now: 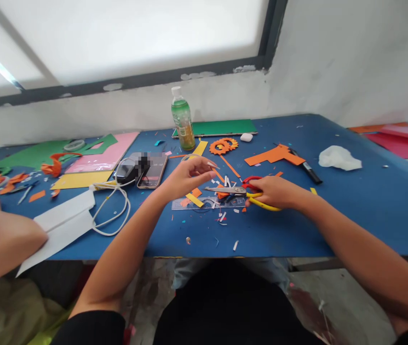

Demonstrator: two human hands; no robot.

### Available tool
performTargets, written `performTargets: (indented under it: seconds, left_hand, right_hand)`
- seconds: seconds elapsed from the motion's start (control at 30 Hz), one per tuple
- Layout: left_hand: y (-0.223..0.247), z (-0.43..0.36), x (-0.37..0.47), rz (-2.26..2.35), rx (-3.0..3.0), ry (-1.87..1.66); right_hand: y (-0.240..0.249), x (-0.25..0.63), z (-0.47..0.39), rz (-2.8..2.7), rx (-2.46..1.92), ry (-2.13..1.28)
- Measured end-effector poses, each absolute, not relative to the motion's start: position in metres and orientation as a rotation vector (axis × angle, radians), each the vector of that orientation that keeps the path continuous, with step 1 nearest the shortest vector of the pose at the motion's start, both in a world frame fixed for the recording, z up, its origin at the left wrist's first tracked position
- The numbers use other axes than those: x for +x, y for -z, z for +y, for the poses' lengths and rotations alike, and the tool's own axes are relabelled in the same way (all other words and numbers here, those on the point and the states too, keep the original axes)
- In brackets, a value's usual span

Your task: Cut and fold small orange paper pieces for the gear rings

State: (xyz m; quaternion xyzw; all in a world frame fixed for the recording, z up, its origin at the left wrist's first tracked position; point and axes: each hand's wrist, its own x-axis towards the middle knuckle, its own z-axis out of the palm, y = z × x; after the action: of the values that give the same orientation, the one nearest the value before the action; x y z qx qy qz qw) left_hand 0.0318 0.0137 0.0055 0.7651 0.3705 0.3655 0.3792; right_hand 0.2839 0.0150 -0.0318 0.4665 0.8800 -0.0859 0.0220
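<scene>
My right hand (277,190) grips a pair of scissors (230,190) with red and yellow handles. Their blades point left and look closed or nearly so. Just beyond the blade tips hovers my left hand (191,176), its thumb and fingers apart; nothing can be made out in its grasp. Below the blades, a clear plastic ruler (178,204) lies under white and orange paper scraps. A short yellow paper strip (194,200) rests across the ruler. Orange gear-shaped paper cutouts (221,146) lie farther back.
A green-labelled bottle (182,120) stands behind my left hand. To the left are a phone (152,171), a looped white cable (128,211) and folded white paper (65,225) under another person's arm (5,239). An orange paper piece (273,155) and black marker (311,172) lie right.
</scene>
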Motion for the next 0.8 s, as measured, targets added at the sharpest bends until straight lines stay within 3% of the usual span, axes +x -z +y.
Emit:
performTargets:
  seconds: [0.43, 0.8]
  left_hand:
    - [-0.010, 0.014, 0.023, 0.937, 2.053, -0.724]
    - [-0.007, 0.025, 0.023, 1.059, 1.838, -1.195]
  right_hand:
    - [0.029, 0.292, 0.019, 2.711, 1.529, 0.242]
    - [0.030, 0.295, 0.019, 2.725, 1.553, 0.099]
